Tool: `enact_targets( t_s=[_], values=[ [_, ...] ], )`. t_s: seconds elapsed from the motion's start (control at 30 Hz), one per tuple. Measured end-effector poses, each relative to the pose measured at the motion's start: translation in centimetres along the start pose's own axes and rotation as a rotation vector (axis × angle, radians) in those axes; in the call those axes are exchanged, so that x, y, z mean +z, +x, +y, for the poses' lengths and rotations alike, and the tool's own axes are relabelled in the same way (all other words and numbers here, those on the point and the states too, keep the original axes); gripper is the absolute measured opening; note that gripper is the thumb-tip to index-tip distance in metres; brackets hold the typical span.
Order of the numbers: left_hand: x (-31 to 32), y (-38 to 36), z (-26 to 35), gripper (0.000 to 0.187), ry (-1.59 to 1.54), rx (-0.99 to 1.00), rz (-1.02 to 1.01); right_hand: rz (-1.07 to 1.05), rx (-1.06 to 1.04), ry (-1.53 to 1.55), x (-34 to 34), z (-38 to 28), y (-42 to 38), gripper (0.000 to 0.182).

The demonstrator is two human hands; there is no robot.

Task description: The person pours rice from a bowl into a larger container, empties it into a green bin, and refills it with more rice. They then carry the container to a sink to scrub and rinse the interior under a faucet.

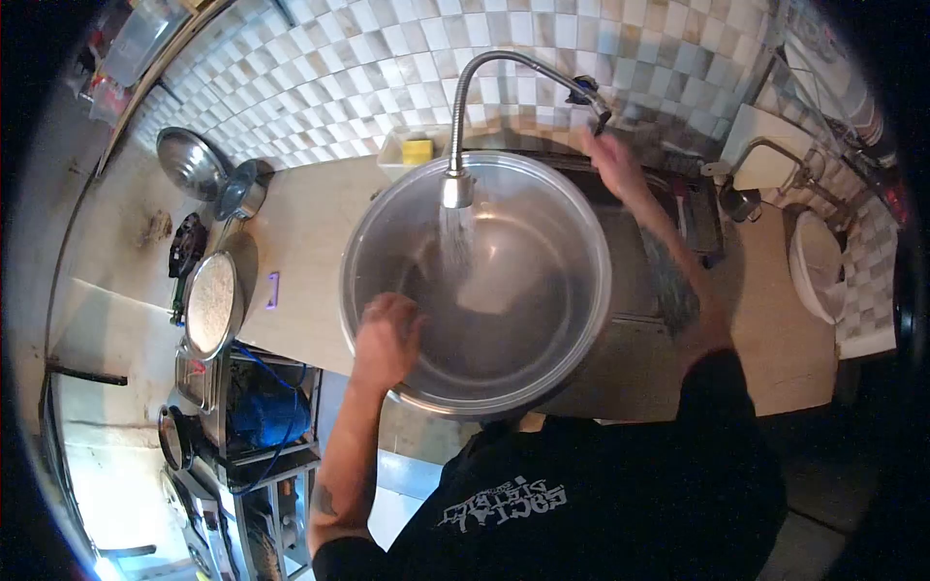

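A large metal pot (572, 329) with a wide rim stands in the middle, and water runs into it from the flexible spout of a tap (458, 189). Over the pot's near left rim is my left hand (387, 339), slightly blurred, its fingers loosely bent and apart with nothing seen in them. My right hand (615, 163) is raised beyond the pot's far right side, fingers stretched up just below the tap's handle (601, 118) at the tiled wall. A pale patch shows at the pot's bottom under the water stream.
A yellow sponge (418, 151) sits in a holder behind the pot. To the left are a purple peeler-like item (273, 290), a round sieve (211, 305), a metal bowl (191, 163) and a saucepan (242, 194). A white basin (817, 266) stands at the right.
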State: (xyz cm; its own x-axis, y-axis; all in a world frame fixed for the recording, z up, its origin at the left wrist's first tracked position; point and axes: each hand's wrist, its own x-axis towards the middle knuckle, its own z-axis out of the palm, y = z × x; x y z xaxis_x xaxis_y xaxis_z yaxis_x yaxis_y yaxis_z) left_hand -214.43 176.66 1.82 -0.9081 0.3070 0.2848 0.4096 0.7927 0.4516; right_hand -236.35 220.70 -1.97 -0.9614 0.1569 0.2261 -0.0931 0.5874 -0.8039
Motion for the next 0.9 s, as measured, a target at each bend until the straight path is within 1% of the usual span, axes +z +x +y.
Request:
enact_targets(
  t_s=[0.03, 0.07, 0.1, 0.13, 0.17, 0.2, 0.23, 0.3, 0.33, 0.4, 0.47, 0.5, 0.57, 0.6, 0.63, 0.67, 0.7, 0.77, 0.8, 0.9],
  values=[
    [1.1, 1.2, -0.5, 0.017, -0.130, -0.031, -0.117, -0.059, -0.053, 0.125, 0.4, 0.4, -2.6, 0.050],
    [2.4, 2.8, -0.6, 0.016, -0.178, -0.074, -0.242, -0.120, -0.103, 0.249, 0.9, 0.8, -6.2, 0.052],
    [3.7, 4.5, -1.0, 0.015, -0.228, -0.116, -0.368, -0.125, -0.033, 0.227, 0.7, 0.0, -10.2, 0.056],
    [5.4, 6.1, -1.8, 0.015, -0.265, -0.176, -0.414, -0.127, 0.038, 0.203, 0.4, -0.7, -14.0, 0.062],
    [7.1, 7.8, -2.7, 0.015, -0.303, -0.236, -0.458, -0.158, 0.062, 0.389, 1.0, -0.2, -17.1, 0.062],
    [8.6, 9.8, -3.4, 0.015, -0.446, -0.320, -0.442, -0.186, 0.088, 0.575, 1.6, 0.4, -19.4, 0.064],
    [9.7, 11.4, -3.5, 0.016, -0.587, -0.404, -0.431, -0.194, 0.146, 0.604, 1.3, -0.8, -20.9, 0.064],
    [11.2, 12.9, -2.0, 0.020, -0.697, -0.446, -0.200, -0.206, 0.264, 0.665, -0.2, -4.9, -22.7, 0.064],
    [11.6, 13.6, -1.6, 0.023, -0.747, -0.460, -0.085, -0.183, 0.281, 0.630, -0.1, -5.5, -23.0, 0.063],
    [15.2, 14.7, -4.7, 0.030, -1.269, -0.653, -0.020, -0.137, 0.319, 0.557, 0.0, -6.2, -23.7, 0.063],
    [16.3, 14.4, -5.7, 0.034, -1.600, -0.741, 0.029, -0.170, 0.302, 0.624, 0.1, -5.6, -23.7, 0.064],
    [16.0, 13.8, -5.5, 0.035, -1.668, -0.726, 0.040, -0.189, 0.290, 0.657, 0.1, -5.4, -23.8, 0.065],
    [13.5, 13.3, -2.5, 0.036, -1.804, -0.739, 0.132, -0.169, 0.281, 0.600, 0.1, -5.6, -23.7, 0.065],
    [10.3, 13.4, 2.0, 0.036, -1.872, -0.771, 0.212, -0.158, 0.277, 0.573, 0.1, -5.6, -23.7, 0.066],
    [8.3, 13.5, 4.5, 0.036, -1.936, -0.802, 0.294, -0.161, 0.250, 0.590, 0.5, -4.8, -23.6, 0.065],
    [7.5, 13.7, 4.2, 0.032, -1.993, -0.766, 0.292, -0.164, 0.224, 0.605, 1.2, -3.3, -23.6, 0.065],
    [7.2, 14.0, 3.9, 0.031, -1.977, -0.771, 0.369, -0.170, 0.199, 0.617, 1.3, -3.0, -23.5, 0.065],
    [6.6, 15.0, 3.5, 0.029, -1.945, -0.774, 0.525, -0.182, 0.217, 0.718, 1.5, -2.8, -23.6, 0.064],
    [6.3, 15.4, 3.4, 0.026, -1.924, -0.719, 0.491, -0.184, 0.226, 0.767, 1.4, -3.0, -23.6, 0.064],
    [7.5, 15.4, 2.0, 0.029, -1.993, -0.683, 0.496, -0.199, 0.227, 0.710, 0.7, -3.8, -23.7, 0.066]
  ],
)
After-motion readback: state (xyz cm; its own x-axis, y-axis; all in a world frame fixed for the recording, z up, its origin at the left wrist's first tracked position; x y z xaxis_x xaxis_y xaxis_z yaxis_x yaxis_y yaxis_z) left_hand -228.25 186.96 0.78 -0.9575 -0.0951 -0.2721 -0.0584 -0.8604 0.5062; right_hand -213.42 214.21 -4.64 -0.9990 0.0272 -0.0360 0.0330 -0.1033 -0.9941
